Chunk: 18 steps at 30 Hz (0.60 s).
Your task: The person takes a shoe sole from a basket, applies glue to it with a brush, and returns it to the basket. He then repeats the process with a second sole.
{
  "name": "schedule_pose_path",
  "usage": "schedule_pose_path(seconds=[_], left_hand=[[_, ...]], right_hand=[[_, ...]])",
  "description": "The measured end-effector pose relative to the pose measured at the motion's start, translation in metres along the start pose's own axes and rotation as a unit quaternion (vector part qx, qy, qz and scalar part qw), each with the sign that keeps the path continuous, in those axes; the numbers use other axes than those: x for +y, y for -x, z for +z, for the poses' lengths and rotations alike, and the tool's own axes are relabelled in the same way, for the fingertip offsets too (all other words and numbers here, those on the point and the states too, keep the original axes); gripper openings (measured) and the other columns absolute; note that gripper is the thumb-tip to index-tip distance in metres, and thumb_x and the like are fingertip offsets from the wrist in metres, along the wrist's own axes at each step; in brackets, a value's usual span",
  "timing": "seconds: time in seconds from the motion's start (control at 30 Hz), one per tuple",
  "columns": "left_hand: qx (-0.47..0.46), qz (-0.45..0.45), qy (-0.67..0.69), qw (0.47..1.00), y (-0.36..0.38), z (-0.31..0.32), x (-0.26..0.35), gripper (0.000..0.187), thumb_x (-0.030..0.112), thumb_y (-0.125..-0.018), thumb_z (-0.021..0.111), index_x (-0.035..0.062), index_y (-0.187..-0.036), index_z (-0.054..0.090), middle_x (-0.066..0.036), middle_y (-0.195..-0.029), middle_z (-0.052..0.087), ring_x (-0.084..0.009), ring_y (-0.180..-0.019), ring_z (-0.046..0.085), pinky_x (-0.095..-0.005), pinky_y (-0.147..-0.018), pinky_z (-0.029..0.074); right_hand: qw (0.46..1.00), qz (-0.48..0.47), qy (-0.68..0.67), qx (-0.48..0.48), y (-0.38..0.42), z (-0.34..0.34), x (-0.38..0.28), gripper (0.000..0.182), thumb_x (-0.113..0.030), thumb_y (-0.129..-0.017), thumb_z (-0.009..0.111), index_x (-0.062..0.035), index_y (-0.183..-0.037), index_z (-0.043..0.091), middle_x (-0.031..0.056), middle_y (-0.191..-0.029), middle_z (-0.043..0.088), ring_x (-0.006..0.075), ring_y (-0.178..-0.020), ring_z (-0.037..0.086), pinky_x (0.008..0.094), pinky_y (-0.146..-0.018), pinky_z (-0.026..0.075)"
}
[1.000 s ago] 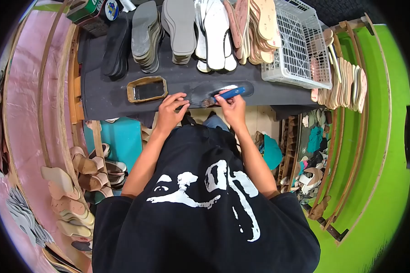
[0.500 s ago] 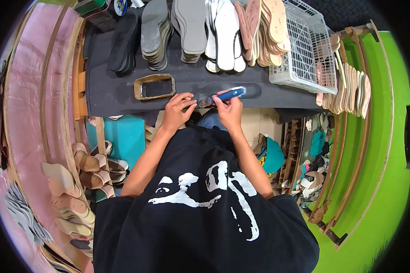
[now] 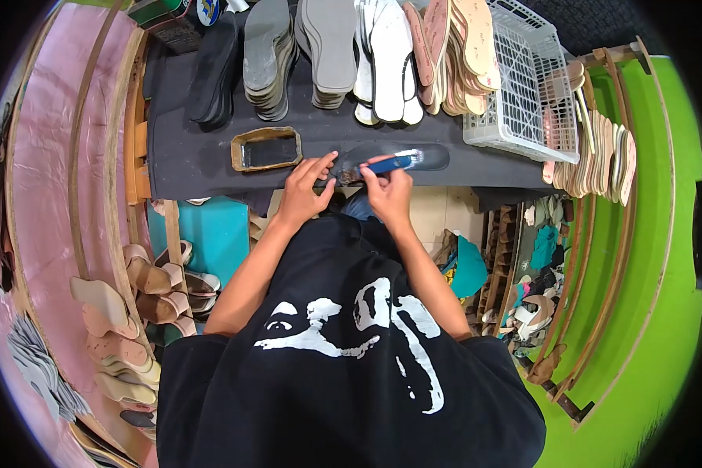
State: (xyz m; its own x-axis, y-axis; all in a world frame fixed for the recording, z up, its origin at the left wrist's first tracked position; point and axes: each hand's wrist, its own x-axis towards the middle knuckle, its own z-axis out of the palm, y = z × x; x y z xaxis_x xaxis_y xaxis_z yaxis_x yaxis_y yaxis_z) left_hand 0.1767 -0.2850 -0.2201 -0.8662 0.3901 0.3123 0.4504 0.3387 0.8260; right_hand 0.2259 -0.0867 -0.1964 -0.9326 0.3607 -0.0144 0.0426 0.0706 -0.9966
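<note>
A dark, sole-shaped piece (image 3: 437,161) lies lengthwise near the front edge of the dark-covered table, with a shiny whitish streak on its right part. My right hand (image 3: 392,191) grips a blue-handled paintbrush (image 3: 388,164). Its brown, dirty bristle end points left, low over the sole's left part; whether it touches is hard to tell. My left hand (image 3: 304,191) rests at the sole's left end, fingers stretched out and thumb apart. Just beyond that hand stands an open, brown-rimmed container (image 3: 266,164) with dark contents.
Stacks of black insoles (image 3: 210,74), grey insoles (image 3: 324,54), white insoles (image 3: 388,70) and beige insoles (image 3: 476,47) line the table's back. A white plastic crate (image 3: 515,140) stands at the right. Racks with shoes (image 3: 160,281) flank me on the left.
My left fingers have straightened and spread from a more pinched pose. My right hand and the paintbrush have shifted slightly left, and the brush has turned a little.
</note>
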Motion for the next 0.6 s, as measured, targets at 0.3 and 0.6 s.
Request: schedule_pose_path(seconds=[0.3,0.6], left_hand=[[-0.034,-0.037,-0.005,0.999,0.007,-0.006,0.004,0.073,-0.002,-0.079,0.083,0.0096,-0.149,0.064,-0.011,-0.115,0.061,-0.0252,-0.081,0.067,-0.0399,-0.075,0.058],[0.006,0.011,-0.016,1.0,0.017,0.002,-0.013,0.059,0.002,-0.079,0.087,0.0069,-0.127,0.055,-0.011,-0.115,0.059,-0.0218,-0.073,0.059,-0.037,-0.068,0.054]], right_hand=[[0.979,-0.111,0.171,-0.012,-0.009,-0.008,-0.021,0.012,-0.004,-0.096,0.078,0.0031,-0.104,0.071,0.0159,-0.091,0.078,0.0273,-0.079,0.079,0.0368,-0.072,0.062],[0.941,-0.228,0.218,-0.121,-0.03,0.013,-0.03,0.019,0.006,-0.091,0.072,0.0021,-0.106,0.061,0.0193,-0.096,0.068,0.0448,-0.092,0.068,0.0486,-0.079,0.055]])
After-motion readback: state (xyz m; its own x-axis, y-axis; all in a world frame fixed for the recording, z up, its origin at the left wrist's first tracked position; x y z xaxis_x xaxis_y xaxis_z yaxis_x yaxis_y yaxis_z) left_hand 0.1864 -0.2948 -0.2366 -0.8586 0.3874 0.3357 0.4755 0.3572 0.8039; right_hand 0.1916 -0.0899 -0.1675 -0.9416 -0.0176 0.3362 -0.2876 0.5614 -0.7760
